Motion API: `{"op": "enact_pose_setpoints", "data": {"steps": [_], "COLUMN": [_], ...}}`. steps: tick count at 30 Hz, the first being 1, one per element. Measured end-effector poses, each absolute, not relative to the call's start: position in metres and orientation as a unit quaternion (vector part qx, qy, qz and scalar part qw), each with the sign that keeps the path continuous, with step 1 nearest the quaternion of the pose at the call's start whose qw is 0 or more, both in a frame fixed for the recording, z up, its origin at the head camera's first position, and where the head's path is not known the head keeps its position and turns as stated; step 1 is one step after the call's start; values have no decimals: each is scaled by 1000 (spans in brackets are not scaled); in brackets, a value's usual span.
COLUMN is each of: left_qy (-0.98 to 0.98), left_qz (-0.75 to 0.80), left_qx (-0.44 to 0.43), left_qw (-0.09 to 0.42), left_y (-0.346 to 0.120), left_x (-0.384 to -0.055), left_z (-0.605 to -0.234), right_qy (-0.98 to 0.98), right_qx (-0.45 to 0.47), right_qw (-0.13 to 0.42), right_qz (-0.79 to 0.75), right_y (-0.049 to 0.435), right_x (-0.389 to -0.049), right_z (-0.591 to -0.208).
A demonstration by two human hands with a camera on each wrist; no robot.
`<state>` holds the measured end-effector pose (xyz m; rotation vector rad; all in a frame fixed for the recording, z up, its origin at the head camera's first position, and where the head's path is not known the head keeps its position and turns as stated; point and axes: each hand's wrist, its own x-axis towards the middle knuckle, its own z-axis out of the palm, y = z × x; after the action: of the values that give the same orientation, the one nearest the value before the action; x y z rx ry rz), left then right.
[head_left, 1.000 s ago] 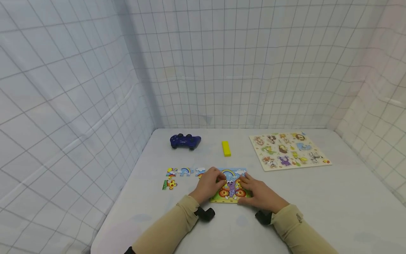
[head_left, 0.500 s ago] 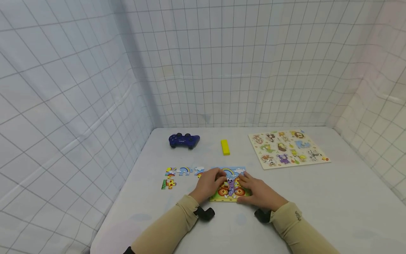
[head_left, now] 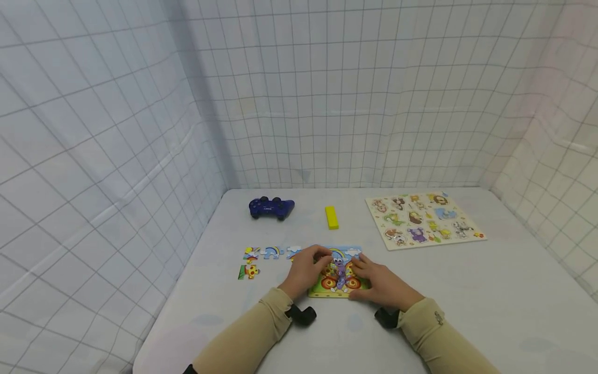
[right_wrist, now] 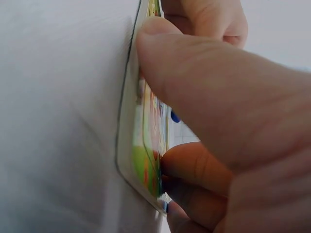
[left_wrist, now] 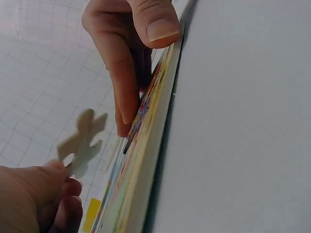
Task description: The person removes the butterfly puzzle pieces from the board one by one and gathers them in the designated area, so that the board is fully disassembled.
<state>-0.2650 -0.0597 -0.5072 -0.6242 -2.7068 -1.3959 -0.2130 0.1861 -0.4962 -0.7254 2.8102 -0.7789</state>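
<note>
A butterfly jigsaw puzzle in a shallow tray (head_left: pixel 342 283) lies before me, a rainbow along its top. Pinched between thumb and fingers, a jigsaw piece (left_wrist: pixel 82 141) is held by my left hand (head_left: pixel 304 270) over the puzzle's left part; its pale, plain side shows in the left wrist view. My right hand (head_left: pixel 383 285) lies over the puzzle's right side, fingertips on the picture and thumb (right_wrist: pixel 160 29) at the tray's near edge. The puzzle's left part is partly hidden behind my left hand.
Left of the puzzle, several loose jigsaw pieces (head_left: pixel 271 253) lie on the white table. A blue game controller (head_left: pixel 271 208) and a yellow block (head_left: pixel 331 217) sit farther back. An animal puzzle board (head_left: pixel 422 221) lies at the back right. White grid-patterned cloth (head_left: pixel 345 104) surrounds the table.
My left hand has shifted slightly to the left over the puzzle, still pinching the piece. The right hand stays in place on the puzzle's right side.
</note>
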Motion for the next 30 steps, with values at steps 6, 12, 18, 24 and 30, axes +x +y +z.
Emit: {"op": "enact_pose_setpoints", "data": {"steps": [6, 12, 18, 24, 30], "left_qy": [-821, -800, -802, -792, -800], "left_qz": [-547, -581, -582, -593, -581], "left_qx": [-161, -140, -124, -130, -124], "left_qw": [36, 55, 53, 64, 87], "left_y": [-69, -80, -96, -127, -171], "left_x": [-267, -266, -264, -258, -255], "left_z": [-497, -482, -482, -486, -484], "right_qy": [933, 934, 934, 932, 930], "right_qx": [-240, -237, -245, -249, -248], "right_qw": [71, 70, 73, 72, 72], "right_qz": [-258, -257, -250, -254, -260], "right_y": [186, 187, 187, 188, 189], "right_x": [-213, -213, -212, -211, -210], "right_z": [-496, -494, -496, -497, -492]}}
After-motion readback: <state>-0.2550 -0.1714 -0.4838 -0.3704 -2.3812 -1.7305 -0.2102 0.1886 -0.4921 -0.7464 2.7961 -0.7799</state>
